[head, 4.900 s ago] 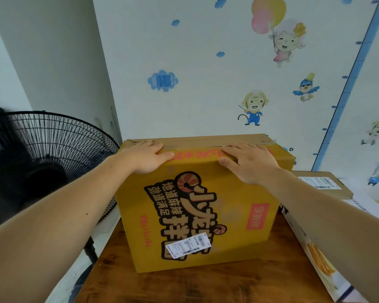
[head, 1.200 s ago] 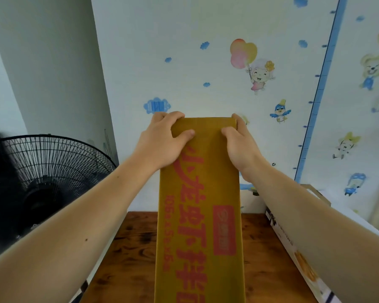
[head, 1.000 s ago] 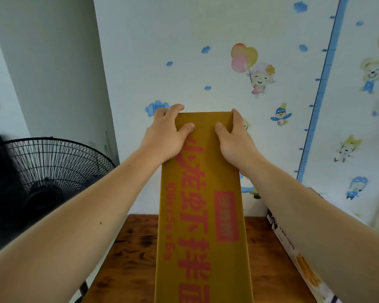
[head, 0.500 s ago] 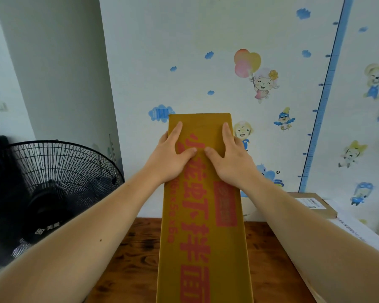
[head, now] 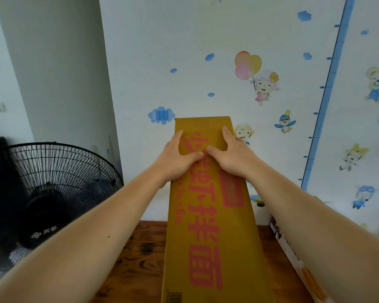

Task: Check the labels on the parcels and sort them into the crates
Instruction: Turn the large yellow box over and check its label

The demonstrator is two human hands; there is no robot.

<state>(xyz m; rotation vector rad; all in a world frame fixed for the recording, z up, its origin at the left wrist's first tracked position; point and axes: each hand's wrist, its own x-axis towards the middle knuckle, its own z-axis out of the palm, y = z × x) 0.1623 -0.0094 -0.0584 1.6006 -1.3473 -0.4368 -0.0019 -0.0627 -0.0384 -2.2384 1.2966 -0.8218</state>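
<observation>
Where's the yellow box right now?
Head view, centre: the yellow box is over the wooden table, gripped near its top by the left hand and right hand, black fan to its left.

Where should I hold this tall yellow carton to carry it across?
Clamp the yellow carton by its two long side edges, one hand from each side, as the left hand and right hand do now. Its narrow face points at you and is slim enough to span.
</observation>
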